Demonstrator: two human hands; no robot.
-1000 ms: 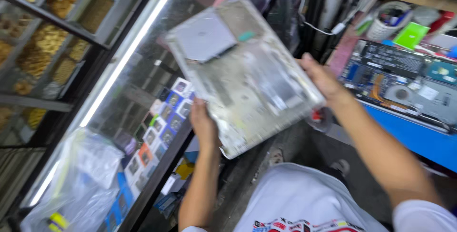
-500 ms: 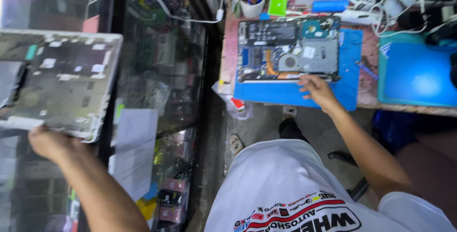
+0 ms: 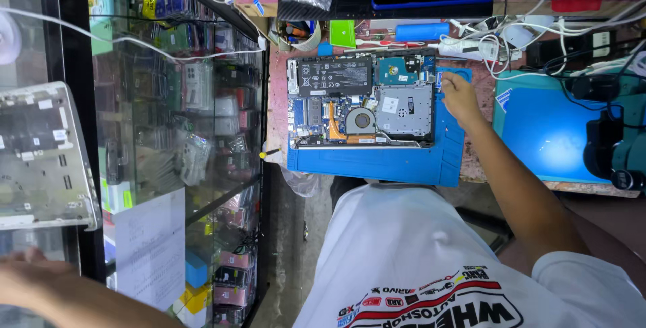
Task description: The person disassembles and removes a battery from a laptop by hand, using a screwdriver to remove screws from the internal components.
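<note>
An opened laptop (image 3: 360, 102), its circuit board, fan and drive exposed, lies on a blue work mat (image 3: 377, 165) on the bench. My right hand (image 3: 461, 98) rests at the laptop's right edge, fingertips touching the mat and the casing, holding nothing. The laptop's grey bottom cover (image 3: 42, 156) lies inner side up on a glass counter at the far left. My left hand (image 3: 33, 267) is blurred just below the cover, a small gap apart from it, with nothing seen in it.
A glass display case (image 3: 182, 133) full of small boxed parts stands between counter and bench. White cables (image 3: 538, 32), a power strip, a tool cup (image 3: 296, 32), a second blue mat (image 3: 545, 133) and a dark device (image 3: 616, 146) crowd the bench. A paper sheet (image 3: 151, 247) hangs on the glass.
The left hand has set the cover down on the glass counter and drawn back from it. The right hand has shifted to the laptop's right edge. The view has swung toward the bench.
</note>
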